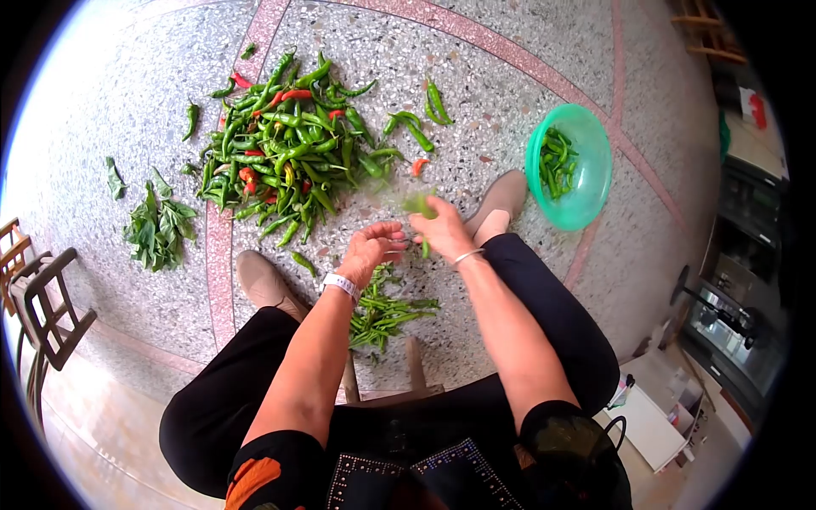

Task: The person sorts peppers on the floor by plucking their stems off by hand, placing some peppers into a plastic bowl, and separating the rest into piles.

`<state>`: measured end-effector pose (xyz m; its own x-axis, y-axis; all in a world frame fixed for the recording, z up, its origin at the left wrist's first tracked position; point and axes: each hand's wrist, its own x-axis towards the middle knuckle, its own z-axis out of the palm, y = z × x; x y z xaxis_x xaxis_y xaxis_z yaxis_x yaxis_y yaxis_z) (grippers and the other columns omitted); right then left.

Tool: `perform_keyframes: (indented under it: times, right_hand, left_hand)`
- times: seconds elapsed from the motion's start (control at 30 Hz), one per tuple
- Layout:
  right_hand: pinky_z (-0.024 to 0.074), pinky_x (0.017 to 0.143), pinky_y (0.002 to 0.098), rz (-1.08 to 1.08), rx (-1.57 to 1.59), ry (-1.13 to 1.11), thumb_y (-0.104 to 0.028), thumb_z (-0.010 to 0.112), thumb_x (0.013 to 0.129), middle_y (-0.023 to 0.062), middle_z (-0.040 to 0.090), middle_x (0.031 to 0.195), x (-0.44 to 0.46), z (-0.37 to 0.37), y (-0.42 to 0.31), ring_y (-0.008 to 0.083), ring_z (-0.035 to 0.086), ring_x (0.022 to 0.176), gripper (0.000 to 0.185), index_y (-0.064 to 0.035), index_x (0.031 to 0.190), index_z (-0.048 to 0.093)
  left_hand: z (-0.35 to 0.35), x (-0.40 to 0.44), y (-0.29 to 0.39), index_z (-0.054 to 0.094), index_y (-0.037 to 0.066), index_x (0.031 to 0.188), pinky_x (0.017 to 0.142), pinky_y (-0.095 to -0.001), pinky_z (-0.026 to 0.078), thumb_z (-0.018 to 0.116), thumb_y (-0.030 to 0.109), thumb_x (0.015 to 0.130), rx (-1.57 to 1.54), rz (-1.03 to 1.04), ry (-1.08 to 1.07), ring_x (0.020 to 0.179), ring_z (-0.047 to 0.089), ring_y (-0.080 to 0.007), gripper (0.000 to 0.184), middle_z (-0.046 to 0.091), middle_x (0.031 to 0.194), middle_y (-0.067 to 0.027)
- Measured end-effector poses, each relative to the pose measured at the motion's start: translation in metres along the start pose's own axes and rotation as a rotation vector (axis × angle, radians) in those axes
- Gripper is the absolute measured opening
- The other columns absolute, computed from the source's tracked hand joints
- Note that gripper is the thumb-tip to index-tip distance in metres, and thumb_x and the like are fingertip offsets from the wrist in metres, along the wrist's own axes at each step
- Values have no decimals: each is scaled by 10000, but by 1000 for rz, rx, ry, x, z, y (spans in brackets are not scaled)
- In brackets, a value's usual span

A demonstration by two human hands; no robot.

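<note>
Studded collar (361, 484). Right hand (439, 228): closes around blurred green pepper (418, 204). Left hand (372, 248): half-open, contents unclear. Right of grip: green bowl (592, 166), holds several peppers (557, 166).

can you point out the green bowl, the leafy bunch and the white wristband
Green bowl (592, 160): head view, on its bare inner wall, right side.
Leafy bunch (155, 228): head view, on the leaves near its middle.
White wristband (342, 286): head view, on the middle of the band.
</note>
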<state>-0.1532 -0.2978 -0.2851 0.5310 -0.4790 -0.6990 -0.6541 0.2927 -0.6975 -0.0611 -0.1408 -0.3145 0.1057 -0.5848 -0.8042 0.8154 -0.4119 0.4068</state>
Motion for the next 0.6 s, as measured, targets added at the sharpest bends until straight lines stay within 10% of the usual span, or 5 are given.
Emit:
perform_keyframes:
  times: [0.2, 0.27, 0.33, 0.6]
  right_hand:
    - [518, 492, 252, -288, -178, 530, -77, 650, 847, 77, 652, 897, -10, -137, -82, 112, 613, 643, 254, 13, 1084, 638]
    - [544, 750, 347, -350, -435, 655, -187, 742, 782, 159, 668, 983, 13, -199, -62, 255, 660, 831, 412, 30, 1112, 623]
    - [480, 933, 381, -270, -648, 675, -228, 771, 752, 195, 636, 1127, 22, -244, -53, 327, 620, 1040, 478, 0, 1149, 636]
    - [431, 1015, 425, -187, -1129, 491, -176, 761, 732, 229, 564, 1238, 49, -217, -74, 365, 533, 1179, 609, -31, 1287, 557]
  left_hand:
    - [-24, 7, 12, 618, 28, 1213, 798, -311, 510, 517, 54, 816, 195, 136, 117, 899, 629, -162, 411, 643, 1050, -55]
    - [-27, 3, 17, 614, 24, 1205, 789, -316, 511, 526, 70, 823, 227, 151, 134, 894, 629, -164, 394, 634, 1033, -52]
    - [-28, -1, 20, 611, 25, 1202, 778, -316, 512, 529, 80, 828, 243, 144, 157, 889, 629, -162, 387, 632, 1027, -51]
    - [-28, 10, -1, 628, -40, 1115, 761, -283, 491, 548, 88, 754, 239, 213, 179, 837, 594, -154, 391, 650, 971, -65]
